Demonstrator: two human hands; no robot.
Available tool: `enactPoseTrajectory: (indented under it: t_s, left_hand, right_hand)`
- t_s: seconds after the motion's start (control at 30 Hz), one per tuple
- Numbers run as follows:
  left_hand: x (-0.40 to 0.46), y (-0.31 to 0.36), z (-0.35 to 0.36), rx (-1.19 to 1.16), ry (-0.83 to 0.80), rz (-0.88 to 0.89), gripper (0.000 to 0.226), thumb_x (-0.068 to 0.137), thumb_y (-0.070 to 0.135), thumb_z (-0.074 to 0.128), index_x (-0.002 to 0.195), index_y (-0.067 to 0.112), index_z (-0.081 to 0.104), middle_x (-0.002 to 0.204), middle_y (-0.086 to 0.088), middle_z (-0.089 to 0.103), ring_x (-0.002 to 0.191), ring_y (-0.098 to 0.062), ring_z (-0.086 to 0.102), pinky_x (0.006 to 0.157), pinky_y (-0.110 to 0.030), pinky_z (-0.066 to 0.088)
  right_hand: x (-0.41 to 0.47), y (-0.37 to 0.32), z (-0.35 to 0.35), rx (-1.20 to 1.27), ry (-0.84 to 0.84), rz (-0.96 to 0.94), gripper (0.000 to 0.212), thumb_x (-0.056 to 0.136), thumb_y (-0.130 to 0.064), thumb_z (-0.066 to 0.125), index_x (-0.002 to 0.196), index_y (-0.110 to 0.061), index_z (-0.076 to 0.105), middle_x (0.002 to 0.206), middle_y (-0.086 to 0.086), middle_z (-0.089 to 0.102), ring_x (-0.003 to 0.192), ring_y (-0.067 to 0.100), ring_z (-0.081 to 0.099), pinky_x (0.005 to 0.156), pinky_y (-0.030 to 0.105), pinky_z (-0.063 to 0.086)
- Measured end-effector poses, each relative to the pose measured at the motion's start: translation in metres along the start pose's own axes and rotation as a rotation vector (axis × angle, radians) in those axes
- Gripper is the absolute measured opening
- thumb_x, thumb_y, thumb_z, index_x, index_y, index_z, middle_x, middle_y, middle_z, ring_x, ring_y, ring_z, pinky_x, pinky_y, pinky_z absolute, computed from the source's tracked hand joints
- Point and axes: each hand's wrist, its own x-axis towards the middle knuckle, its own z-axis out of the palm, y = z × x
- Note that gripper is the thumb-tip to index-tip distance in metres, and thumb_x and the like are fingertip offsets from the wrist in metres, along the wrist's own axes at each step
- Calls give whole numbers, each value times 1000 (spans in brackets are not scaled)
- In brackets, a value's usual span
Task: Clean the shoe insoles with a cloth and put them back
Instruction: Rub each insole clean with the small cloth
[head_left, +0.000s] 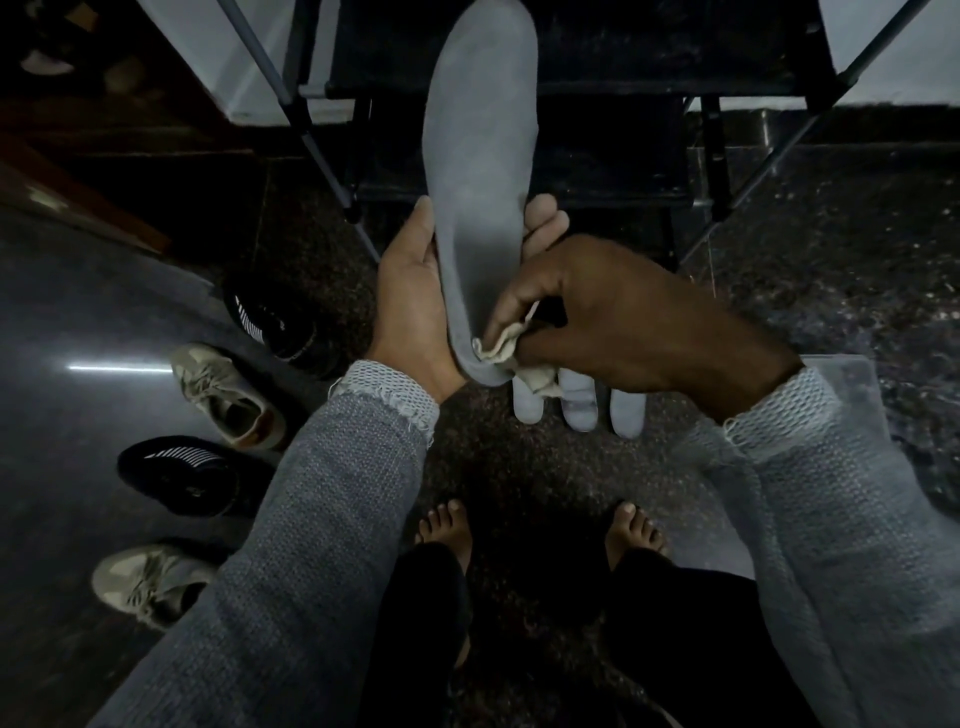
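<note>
The shoe rack (597, 130) in front of me is a dark frame of metal poles and black shelves, and the shelves I can see into are too dim to tell what lies on them. My left hand (415, 306) is curled around the heel half of a grey insole (480, 171), thumb along its left edge and fingertips showing past its right edge, so the insole stands nearly upright with its toe end pointing away from me, up over the rack. My right hand (613, 322) is closed on a small crumpled pale cloth (506, 353), pinching it between thumb and fingers and pressing it against the lower right edge of the insole near the heel. The insole looks plain, smooth and evenly grey, slightly cupped at the heel. Below my hands three more grey insoles (579, 400) lie side by side on the speckled floor (831, 270), partly hidden by my right hand. To my left four shoes stand on the floor: two black ones with white stripes (270, 322) and two beige lace-ups (228, 395), alternating in a loose line. My bare feet (447, 530) are just behind the insoles.
</note>
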Motion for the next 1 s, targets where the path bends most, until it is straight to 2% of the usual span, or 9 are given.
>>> enactPoseTrajectory:
  t_s: [0.13, 0.2, 0.4, 0.5, 0.57, 0.63, 0.73, 0.8, 1.0]
  left_hand:
    - [5, -1, -4, 94, 126, 52, 49, 103, 20, 15, 151, 16, 14, 155, -11, 25, 142, -33, 25, 117, -45, 18]
    - [1, 5, 6, 94, 83, 10, 49, 103, 20, 12, 152, 17, 12, 157, -10, 21, 143, -33, 21, 118, -45, 15]
    - [-23, 3, 7, 212, -31, 49, 50, 103, 21, 14, 153, 18, 14, 156, -10, 25, 141, -33, 27, 115, -46, 21]
    - [-39, -2, 16, 333, -113, 108, 55, 98, 24, 5, 152, 17, 15, 156, -11, 26, 140, -34, 28, 115, -46, 23]
    - [-48, -8, 19, 463, -117, 130, 51, 102, 22, 12, 153, 17, 14, 157, -11, 24, 141, -35, 26, 115, -47, 21]
    - [-53, -16, 22, 604, -132, 160, 50, 103, 21, 15, 153, 18, 13, 158, -10, 21, 143, -35, 22, 116, -48, 17]
    - [-56, -19, 23, 637, -134, 159, 50, 104, 21, 16, 153, 18, 13, 157, -10, 22, 143, -34, 24, 115, -48, 19]
    - [-59, -18, 24, 631, -133, 159, 49, 104, 20, 17, 153, 18, 14, 157, -10, 23, 142, -34, 25, 115, -48, 21]
    - [-57, -17, 22, 642, -135, 172, 50, 103, 20, 17, 153, 17, 13, 156, -12, 25, 141, -35, 27, 116, -47, 20]
  right_hand:
    - [5, 7, 4, -64, 292, 33, 12, 82, -10, 70, 89, -18, 76, 86, -5, 73, 81, 5, 67, 80, 23, 52]
    - [6, 8, 5, -87, 367, 41, 11, 82, -11, 70, 90, -18, 75, 89, -5, 72, 84, 5, 65, 82, 28, 52]
    - [1, 1, 2, 44, -60, -24, 14, 79, -3, 71, 87, -14, 76, 83, -8, 73, 77, 0, 67, 74, 18, 54]
    - [4, 4, 6, 36, 137, -13, 12, 81, -6, 70, 87, -15, 76, 81, -7, 73, 76, 0, 67, 74, 15, 52]
    - [7, 6, 7, 1, 291, 1, 11, 83, -8, 70, 88, -17, 75, 81, -7, 73, 77, 1, 66, 75, 17, 52]
    - [7, 5, 7, 12, 264, -4, 16, 83, -4, 68, 88, -17, 75, 82, -6, 73, 76, 2, 67, 76, 19, 53]
    - [3, -2, 4, 75, 3, -35, 22, 80, 4, 65, 88, -14, 76, 84, -3, 74, 78, 4, 69, 77, 20, 55]
    - [2, -3, 3, 94, -48, -51, 21, 80, 5, 65, 88, -12, 76, 85, -4, 74, 79, 2, 68, 78, 19, 55]
    - [9, -4, 16, 133, 310, -61, 14, 83, -4, 68, 88, -14, 75, 78, -14, 69, 78, -1, 66, 75, 11, 50]
